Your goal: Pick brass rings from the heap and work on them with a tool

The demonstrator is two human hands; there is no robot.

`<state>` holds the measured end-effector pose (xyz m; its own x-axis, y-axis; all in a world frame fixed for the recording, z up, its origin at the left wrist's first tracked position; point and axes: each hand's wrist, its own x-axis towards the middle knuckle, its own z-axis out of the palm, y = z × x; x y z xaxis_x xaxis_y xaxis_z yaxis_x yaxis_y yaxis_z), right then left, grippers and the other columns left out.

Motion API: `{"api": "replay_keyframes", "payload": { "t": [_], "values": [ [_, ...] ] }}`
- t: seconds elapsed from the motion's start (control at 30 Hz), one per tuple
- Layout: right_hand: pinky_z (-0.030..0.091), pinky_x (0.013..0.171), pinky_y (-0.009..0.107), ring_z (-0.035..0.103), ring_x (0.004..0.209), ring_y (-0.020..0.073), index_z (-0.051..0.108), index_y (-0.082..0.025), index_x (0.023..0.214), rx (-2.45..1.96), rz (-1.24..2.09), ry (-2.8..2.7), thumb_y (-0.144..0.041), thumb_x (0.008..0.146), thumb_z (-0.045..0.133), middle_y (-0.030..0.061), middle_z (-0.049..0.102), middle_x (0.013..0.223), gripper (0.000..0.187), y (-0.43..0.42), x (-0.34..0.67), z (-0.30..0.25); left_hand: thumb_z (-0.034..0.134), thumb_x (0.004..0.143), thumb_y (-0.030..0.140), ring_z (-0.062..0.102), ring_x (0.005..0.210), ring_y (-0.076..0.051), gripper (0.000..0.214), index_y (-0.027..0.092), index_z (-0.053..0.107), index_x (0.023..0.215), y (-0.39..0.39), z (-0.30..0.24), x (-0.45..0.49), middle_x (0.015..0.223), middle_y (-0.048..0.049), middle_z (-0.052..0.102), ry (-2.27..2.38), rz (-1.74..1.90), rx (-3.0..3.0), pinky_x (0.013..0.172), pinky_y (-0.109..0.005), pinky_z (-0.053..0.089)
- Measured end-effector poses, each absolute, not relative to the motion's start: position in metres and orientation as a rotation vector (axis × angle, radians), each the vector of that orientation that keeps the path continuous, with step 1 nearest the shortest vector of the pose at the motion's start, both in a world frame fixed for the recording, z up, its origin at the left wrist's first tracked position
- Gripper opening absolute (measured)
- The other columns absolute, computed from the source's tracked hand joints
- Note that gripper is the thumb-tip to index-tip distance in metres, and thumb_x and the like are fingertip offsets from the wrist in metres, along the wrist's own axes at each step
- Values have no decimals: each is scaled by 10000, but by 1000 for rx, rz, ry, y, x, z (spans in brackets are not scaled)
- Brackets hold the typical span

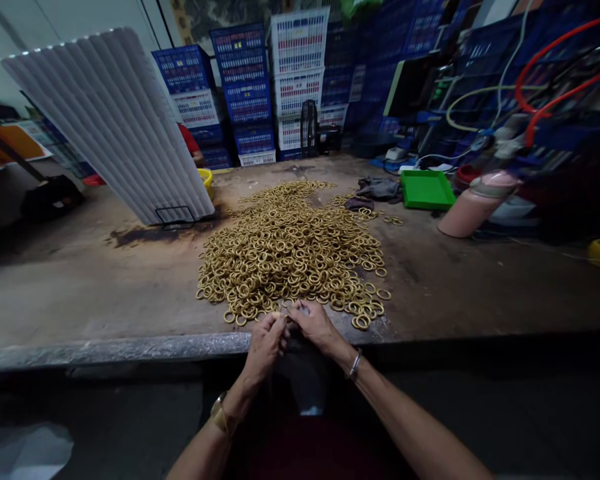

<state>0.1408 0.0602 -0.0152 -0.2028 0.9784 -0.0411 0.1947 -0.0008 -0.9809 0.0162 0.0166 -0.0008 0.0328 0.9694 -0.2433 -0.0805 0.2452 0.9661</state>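
A wide heap of brass-coloured rings [290, 247] spreads over the worktable, with looser rings at its near edge. My left hand [269, 339] is at the table's front edge, thumb and fingers pinched together. Right beside it, my right hand [314, 325] has its thumb and forefinger closed, the fingertips almost meeting those of the left. Whatever small thing is between the fingertips is too hidden to name. Several rings lie just beyond both hands. A gold watch is on my left wrist and a silver bangle on my right.
Corrugated white sheets [105, 120] stand in a wire holder at left. A green tray [427, 189], dark cloths [380, 189] and a pink bottle [477, 203] are at right. Stacked blue and white crates [300, 43] line the back. A person's red sleeve [188, 139] shows behind the sheets.
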Motion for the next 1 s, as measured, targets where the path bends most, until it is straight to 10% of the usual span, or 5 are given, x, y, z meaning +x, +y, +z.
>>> {"api": "replay_keyframes", "payload": {
  "t": [1.0],
  "values": [
    [278,549,218,497,593,124,584,-202,797,-1379,676,-2247,-129,693,397,6,602,657,226,47,148,-10,534,756,470,332,393,-43,307,173,484,697,16,-2,15,503,62,432,1192,1141,1019,389,-168,250]
  ]
}}
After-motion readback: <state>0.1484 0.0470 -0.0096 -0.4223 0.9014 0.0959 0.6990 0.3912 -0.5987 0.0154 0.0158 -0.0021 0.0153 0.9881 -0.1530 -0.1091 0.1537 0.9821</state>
